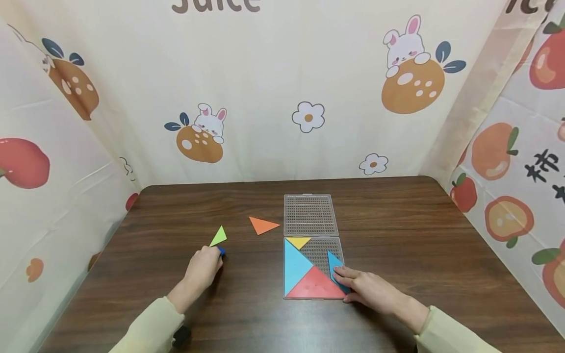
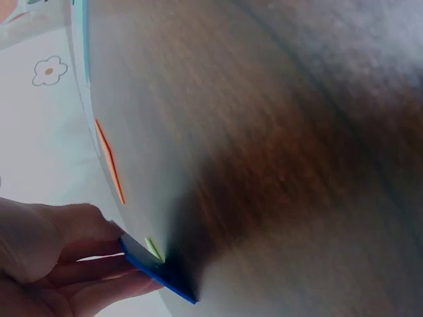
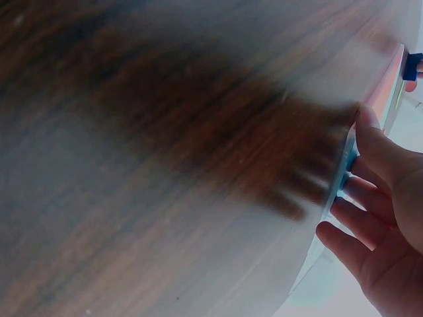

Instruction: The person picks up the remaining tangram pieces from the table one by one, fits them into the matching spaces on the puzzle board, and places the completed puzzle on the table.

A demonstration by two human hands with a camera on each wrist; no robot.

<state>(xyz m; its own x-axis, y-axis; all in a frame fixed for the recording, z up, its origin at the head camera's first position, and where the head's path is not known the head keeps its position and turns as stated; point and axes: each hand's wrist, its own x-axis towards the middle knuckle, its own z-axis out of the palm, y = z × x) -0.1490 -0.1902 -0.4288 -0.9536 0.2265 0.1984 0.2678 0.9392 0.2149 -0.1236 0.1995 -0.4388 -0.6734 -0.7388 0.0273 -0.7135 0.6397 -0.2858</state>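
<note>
My left hand [image 1: 199, 272] pinches a dark blue tangram piece [image 2: 162, 276] between thumb and fingers; in the head view only a corner of it shows. Just beyond lies a lime green triangle [image 1: 219, 236]. My right hand [image 1: 370, 288] has its extended fingertips on a blue tangram piece [image 1: 334, 261], which slants at the right side of the clear tangram case [image 1: 314, 249]. The thumb is at the case's near right corner. Inside the case sit a light blue triangle [image 1: 295, 267], a red triangle [image 1: 316, 286] and a small yellow triangle [image 1: 298, 242].
An orange triangle [image 1: 263, 225] lies left of the case on the dark wooden table [image 1: 247, 318]. The case's gridded lid [image 1: 310, 215] is folded back flat on the far side. Printed curtains [image 1: 265, 73] stand behind the table and along both sides.
</note>
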